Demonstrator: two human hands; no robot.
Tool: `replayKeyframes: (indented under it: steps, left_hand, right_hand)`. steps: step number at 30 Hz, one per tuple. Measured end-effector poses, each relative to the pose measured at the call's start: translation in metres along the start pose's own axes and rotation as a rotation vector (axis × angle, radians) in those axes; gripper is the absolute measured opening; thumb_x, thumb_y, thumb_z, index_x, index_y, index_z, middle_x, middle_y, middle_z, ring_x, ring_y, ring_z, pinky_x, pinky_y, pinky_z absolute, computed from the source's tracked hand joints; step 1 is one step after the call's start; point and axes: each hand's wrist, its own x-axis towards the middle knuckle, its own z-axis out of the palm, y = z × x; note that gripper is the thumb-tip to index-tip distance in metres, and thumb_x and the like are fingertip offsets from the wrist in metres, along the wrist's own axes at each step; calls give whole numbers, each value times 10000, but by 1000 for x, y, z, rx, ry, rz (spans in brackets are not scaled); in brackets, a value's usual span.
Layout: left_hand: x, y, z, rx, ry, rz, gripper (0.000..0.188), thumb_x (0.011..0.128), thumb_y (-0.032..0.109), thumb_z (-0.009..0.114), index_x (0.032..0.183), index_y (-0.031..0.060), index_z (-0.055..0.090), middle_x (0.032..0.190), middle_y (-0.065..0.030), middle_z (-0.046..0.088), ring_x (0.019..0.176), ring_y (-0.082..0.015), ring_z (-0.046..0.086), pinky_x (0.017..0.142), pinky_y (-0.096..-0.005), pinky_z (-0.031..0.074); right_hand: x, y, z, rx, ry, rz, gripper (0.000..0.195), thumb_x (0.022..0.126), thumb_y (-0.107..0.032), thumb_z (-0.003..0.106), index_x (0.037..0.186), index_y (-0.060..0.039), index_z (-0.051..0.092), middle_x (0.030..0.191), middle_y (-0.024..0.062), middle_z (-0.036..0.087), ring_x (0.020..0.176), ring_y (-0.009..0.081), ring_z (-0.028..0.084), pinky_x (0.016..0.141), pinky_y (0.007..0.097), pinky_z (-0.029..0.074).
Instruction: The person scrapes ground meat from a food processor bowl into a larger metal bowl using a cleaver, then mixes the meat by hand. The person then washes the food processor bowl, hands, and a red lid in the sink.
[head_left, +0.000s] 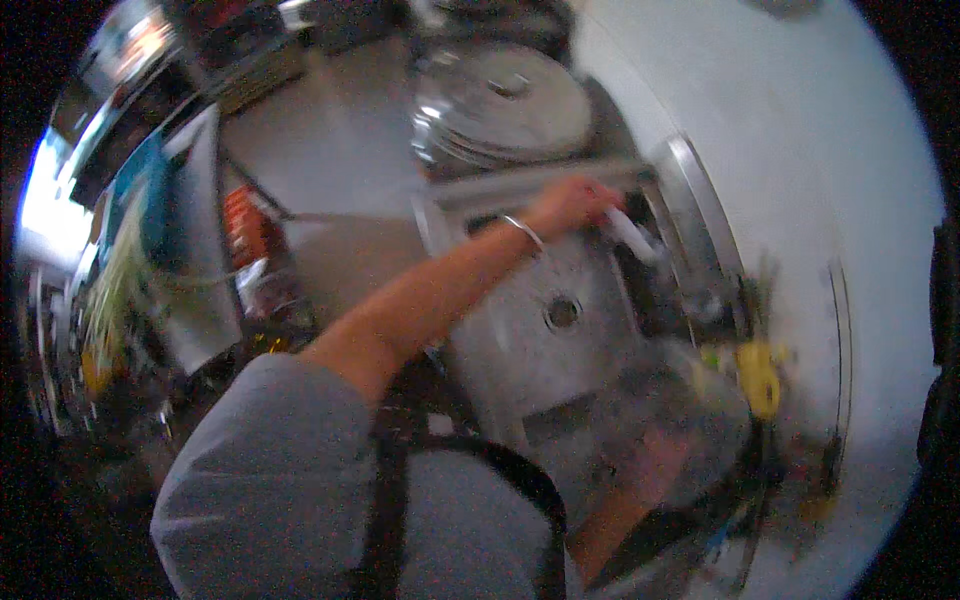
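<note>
My left hand (581, 202), with a silver bracelet on the wrist, reaches over the far end of a metal sink (510, 330). Its fingers are closed around one end of a pale, elongated object (632, 236); blur hides whether this is a tap part or something loose. The round drain (562, 312) shows in the sink's floor. Lower right, my right hand (660, 461) is at a large greyish, rounded object (694, 412), possibly a metal vessel. Its fingers are too blurred to tell whether they grip it.
Stacked round metal lids or trays (510, 101) lie beyond the sink. A yellow object (759, 379) stands by the pale wall (802, 172) at right. To the left are a red-orange packet (247, 229), a grey panel (199, 300) and pale green leafy stalks (116, 277).
</note>
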Motion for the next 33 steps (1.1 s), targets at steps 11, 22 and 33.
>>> replayKeyframes:
  steps: [11, 22, 33]
  left_hand:
    - [-59, -70, 8, 487, 25, 146, 141, 696, 162, 598, 656, 28, 614, 653, -112, 618, 630, -252, 609, 570, -374, 465]
    - [-53, -35, -28, 1051, -123, 670, 154, 747, 227, 586, 716, 80, 621, 657, -86, 590, 674, -259, 567, 600, -376, 445]
    - [-51, 20, -148, 140, -204, 295, 150, 754, 244, 588, 771, 97, 611, 675, -26, 565, 774, -222, 532, 682, -389, 430]
  right_hand:
    - [18, 4, 103, -111, -217, -42, 270, 850, -332, 505, 957, -90, 559, 672, 23, 536, 569, 180, 518, 577, 331, 459]
    - [30, -24, 186, -47, -196, -78, 280, 855, -341, 499, 978, -95, 552, 672, 18, 531, 559, 167, 508, 541, 311, 443]
    - [6, -50, 372, -61, -244, -131, 290, 861, -351, 492, 999, -101, 544, 671, 12, 527, 550, 154, 499, 506, 291, 427]
